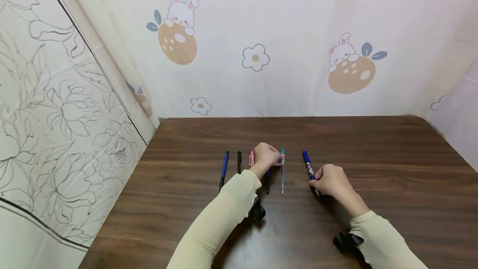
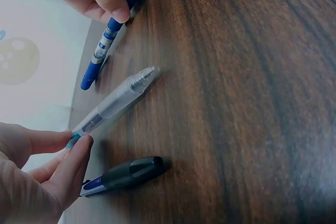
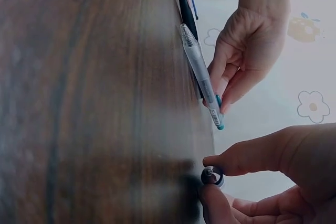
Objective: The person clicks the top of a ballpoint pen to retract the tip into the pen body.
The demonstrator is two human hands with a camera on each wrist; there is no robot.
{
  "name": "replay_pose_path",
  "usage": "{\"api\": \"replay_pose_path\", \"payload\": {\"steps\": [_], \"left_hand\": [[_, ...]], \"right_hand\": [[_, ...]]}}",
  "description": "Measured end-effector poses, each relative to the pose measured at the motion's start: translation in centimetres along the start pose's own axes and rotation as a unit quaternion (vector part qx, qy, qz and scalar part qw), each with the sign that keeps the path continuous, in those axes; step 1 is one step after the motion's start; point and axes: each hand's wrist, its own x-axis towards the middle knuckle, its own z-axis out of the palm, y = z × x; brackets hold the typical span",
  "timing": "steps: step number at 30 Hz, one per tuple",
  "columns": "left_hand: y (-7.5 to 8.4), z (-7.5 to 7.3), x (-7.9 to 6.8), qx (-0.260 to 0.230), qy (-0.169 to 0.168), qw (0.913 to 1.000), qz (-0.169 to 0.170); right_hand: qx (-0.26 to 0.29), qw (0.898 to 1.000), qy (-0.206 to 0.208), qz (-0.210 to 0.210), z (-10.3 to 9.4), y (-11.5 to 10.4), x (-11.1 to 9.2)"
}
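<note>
Thumb and fingers of my left hand (image 1: 265, 155) pinch a clear pen (image 1: 282, 177) near its teal end, at the far side of the row. In the left wrist view the clear pen (image 2: 115, 100) slants with its tip towards the near side. My right hand (image 1: 332, 179) pinches a blue patterned pen (image 1: 308, 165) close to its silver tip; its blue end points away from me. The right wrist view shows that tip (image 3: 211, 175) between thumb and finger. Just left of the clear pen lies a dark blue and black pen (image 1: 268, 182), partly covered by the left hand.
Farther left on the brown wooden table (image 1: 392, 157) lie a blue pen (image 1: 224, 169), a black pen (image 1: 239, 162) and a pink pen (image 1: 251, 158), the last two partly behind the left arm. A patterned curtain (image 1: 224, 78) hangs along the table's back edge.
</note>
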Motion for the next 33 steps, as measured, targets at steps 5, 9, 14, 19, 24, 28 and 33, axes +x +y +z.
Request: {"api": "replay_pose_path", "payload": {"steps": [5, 9, 14, 19, 24, 28, 33], "left_hand": [[0.1, -0.1, -0.3, 0.053, 0.008, 0.9984, 0.02], [0.0, 0.0, -0.5, 0.101, 0.021, 0.994, 0.035], [0.0, 0.1, -0.6, 0.133, 0.036, 0.9895, 0.045], [0.1, 0.0, -0.6, 0.149, 0.03, 0.9873, 0.048], [0.4, -0.3, -0.6, 0.2, 0.044, 0.9771, 0.06], [0.6, -0.5, -0.8, 0.219, 0.044, 0.9725, 0.065], [0.6, -0.7, -1.2, 0.223, 0.036, 0.9707, 0.083]], "right_hand": [[0.004, 1.0, -0.007, 0.0, -0.2, 0.0, -0.1], [0.012, 1.0, -0.015, 0.007, -0.2, 0.2, -0.2], [0.022, 1.0, -0.016, 0.007, 0.0, 0.2, -0.3], [0.027, 1.0, -0.013, 0.005, -0.1, 0.1, -0.2], [0.037, 0.999, -0.01, 0.009, -0.4, -0.3, 0.0], [0.043, 0.999, -0.007, 0.011, -0.6, -0.5, 0.1], [0.049, 0.999, -0.003, 0.012, -0.7, -0.5, 0.0]]}}
